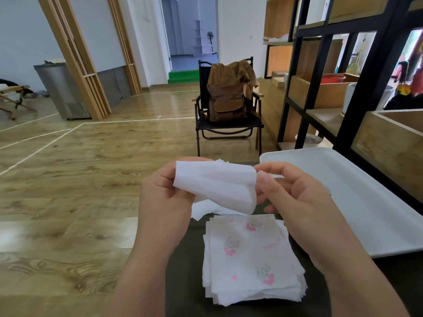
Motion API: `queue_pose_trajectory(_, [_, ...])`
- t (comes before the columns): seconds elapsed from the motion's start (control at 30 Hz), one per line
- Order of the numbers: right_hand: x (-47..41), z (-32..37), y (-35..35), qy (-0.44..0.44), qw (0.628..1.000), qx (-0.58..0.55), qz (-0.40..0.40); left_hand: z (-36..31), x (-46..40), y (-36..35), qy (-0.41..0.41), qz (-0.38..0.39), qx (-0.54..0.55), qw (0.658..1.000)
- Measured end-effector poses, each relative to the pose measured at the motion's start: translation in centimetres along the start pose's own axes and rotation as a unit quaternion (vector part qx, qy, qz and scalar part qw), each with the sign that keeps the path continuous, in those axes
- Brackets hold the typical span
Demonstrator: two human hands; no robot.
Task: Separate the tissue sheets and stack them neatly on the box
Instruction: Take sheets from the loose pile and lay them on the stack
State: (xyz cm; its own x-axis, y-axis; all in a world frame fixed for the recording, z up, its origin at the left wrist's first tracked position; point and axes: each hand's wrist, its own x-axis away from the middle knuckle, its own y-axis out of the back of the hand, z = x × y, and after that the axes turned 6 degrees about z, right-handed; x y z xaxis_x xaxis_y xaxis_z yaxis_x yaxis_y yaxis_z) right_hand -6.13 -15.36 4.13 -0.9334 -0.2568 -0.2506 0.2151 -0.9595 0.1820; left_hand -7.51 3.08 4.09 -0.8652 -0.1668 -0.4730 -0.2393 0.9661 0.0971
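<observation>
Head cam looks down on both hands holding a folded white tissue sheet (215,183) up in the air above the worktop. Left hand (164,197) fingers pinch one edge, right hand (295,197) fingers pinch the opposite edge at the plies. Below sits the stack of thin white sheets with pink flower print (251,259), on a dark surface (183,271); can't tell if that's the box. Stuff this flimsy tears if the pull is uneven, or two plies could cling together. The stack's corners already look fanned out, so a careless drop skews it more.
</observation>
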Motion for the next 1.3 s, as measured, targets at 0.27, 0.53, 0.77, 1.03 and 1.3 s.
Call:
queue_pose_trajectory(0.27, [0.0, -0.1, -0.5, -0.090, 0.982, -0.163, 0.042, 1.0, -0.1, 0.2, 0.028, 0.053, -0.120, 0.991])
queue_pose_trajectory(0.53, [0.2, 0.1, 0.2, -0.025, 0.989, -0.145, 0.021, 0.7, -0.2, 1.2, 0.245, 0.014, -0.046, 0.968])
queue_pose_trajectory(0.77, [0.3, 0.2, 0.1, -0.013, 0.989, -0.136, 0.051, -0.2, 0.0, 0.7, 0.237, 0.155, 0.018, 0.959])
queue_pose_trajectory(1.03, [0.4, 0.7, 0.2, 0.015, 0.983, -0.168, 0.068, 0.0, 0.1, 1.2, 0.263, 0.105, -0.042, 0.958])
queue_pose_trajectory(1.3, [0.3, 0.2, 0.2, 0.046, 0.989, -0.131, 0.053, 0.3, 0.2, 1.3, 0.065, 0.110, 0.061, 0.990])
